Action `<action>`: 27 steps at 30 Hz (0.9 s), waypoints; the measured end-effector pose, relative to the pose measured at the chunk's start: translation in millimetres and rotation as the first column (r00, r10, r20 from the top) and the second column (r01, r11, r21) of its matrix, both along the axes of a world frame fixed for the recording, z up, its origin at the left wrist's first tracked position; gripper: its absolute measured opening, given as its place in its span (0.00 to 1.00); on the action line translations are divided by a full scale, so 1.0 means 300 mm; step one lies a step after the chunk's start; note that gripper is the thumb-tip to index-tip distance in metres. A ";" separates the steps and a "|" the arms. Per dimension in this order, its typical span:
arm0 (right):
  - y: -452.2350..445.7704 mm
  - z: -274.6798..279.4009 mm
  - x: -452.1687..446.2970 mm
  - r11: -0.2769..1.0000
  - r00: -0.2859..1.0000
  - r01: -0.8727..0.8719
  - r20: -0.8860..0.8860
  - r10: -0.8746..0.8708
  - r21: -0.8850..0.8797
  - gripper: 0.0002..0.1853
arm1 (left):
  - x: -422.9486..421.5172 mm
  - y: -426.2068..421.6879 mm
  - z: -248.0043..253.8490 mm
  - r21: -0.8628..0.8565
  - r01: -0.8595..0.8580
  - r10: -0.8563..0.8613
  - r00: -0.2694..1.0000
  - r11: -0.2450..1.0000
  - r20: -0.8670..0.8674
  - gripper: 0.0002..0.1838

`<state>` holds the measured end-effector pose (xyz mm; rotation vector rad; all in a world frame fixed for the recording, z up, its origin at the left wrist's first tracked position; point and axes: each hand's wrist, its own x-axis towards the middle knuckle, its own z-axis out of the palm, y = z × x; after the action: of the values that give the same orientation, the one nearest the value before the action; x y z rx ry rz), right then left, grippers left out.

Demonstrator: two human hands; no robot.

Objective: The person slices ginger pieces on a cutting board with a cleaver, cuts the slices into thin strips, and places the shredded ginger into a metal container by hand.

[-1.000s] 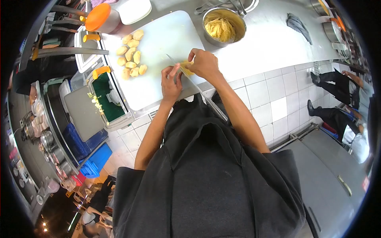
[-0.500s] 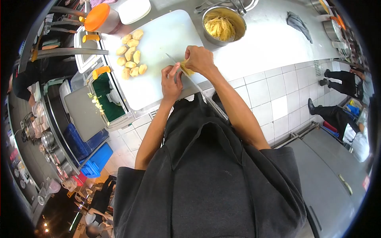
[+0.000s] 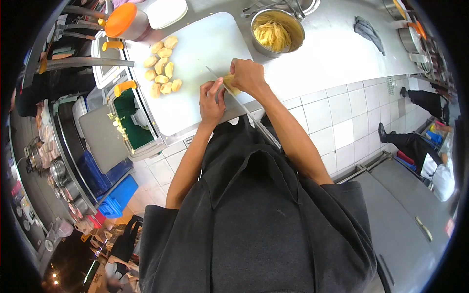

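A thin metal blade point(image 3: 237, 100) lies slantwise over the near edge of the white cutting board point(image 3: 195, 53). My left hand point(image 3: 212, 103) is closed at it, thumb and fingertips pinched on the blade. My right hand point(image 3: 248, 77) is closed just to the right, fingertips down on some thin yellow slices point(image 3: 231, 87); its grip is partly hidden. Several peeled yellow pieces point(image 3: 160, 66) sit at the board's left side. Beyond my right hand stands a metal pot point(image 3: 298, 41) holding yellow shreds point(image 3: 273, 35).
An orange-lidded container point(image 3: 120, 20) and a white lid point(image 3: 166, 12) stand behind the board. Left of it is a green bin point(image 3: 128, 115) with scraps on its edge. A grey cloth point(image 3: 369, 34) lies on the counter at the right. Other people stand at the far right and left.
My right hand has drawn its fingers together and lowered them onto the slices. My left hand has barely moved. At the far right, a person's legs have shifted away.
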<state>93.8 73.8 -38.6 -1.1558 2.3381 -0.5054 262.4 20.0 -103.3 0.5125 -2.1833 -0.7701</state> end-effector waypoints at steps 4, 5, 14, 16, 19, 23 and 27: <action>0.036 0.004 -0.002 0.998 0.999 0.035 0.017 -0.034 -0.049 0.14 | 0.000 0.000 0.001 -0.005 -0.007 0.007 1.000 1.000 0.001 0.34; 0.050 0.002 -0.002 0.996 0.999 0.032 0.027 -0.029 -0.080 0.14 | 0.000 0.001 0.001 -0.004 -0.008 0.008 1.000 1.000 0.001 0.34; 0.405 0.210 0.189 0.999 0.983 -0.031 0.179 0.032 -0.006 0.25 | 0.000 -0.001 0.021 -0.009 -0.029 0.029 1.000 1.000 -0.007 0.33; 0.440 0.181 0.234 0.995 0.985 -0.092 0.153 0.086 0.033 0.25 | -0.002 0.001 0.030 -0.002 -0.026 0.026 1.000 1.000 -0.008 0.32; 0.451 0.100 0.284 0.997 0.983 -0.080 0.166 0.081 -0.015 0.22 | -0.004 0.000 0.029 0.019 -0.039 0.039 0.999 0.999 0.007 0.32; 0.421 0.079 0.278 0.998 0.987 -0.051 0.150 0.057 -0.042 0.17 | 0.009 0.004 0.019 0.194 -0.090 0.100 0.994 0.977 -0.043 0.24; 0.386 0.078 0.262 0.990 0.985 -0.077 0.147 0.094 -0.116 0.13 | 0.021 0.002 -0.002 0.026 -0.102 0.101 0.994 0.994 0.045 0.13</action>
<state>172.5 189.6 -15.1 -1.2170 2.1435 -0.6736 268.7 20.6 -103.8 0.6548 -2.1705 -0.7421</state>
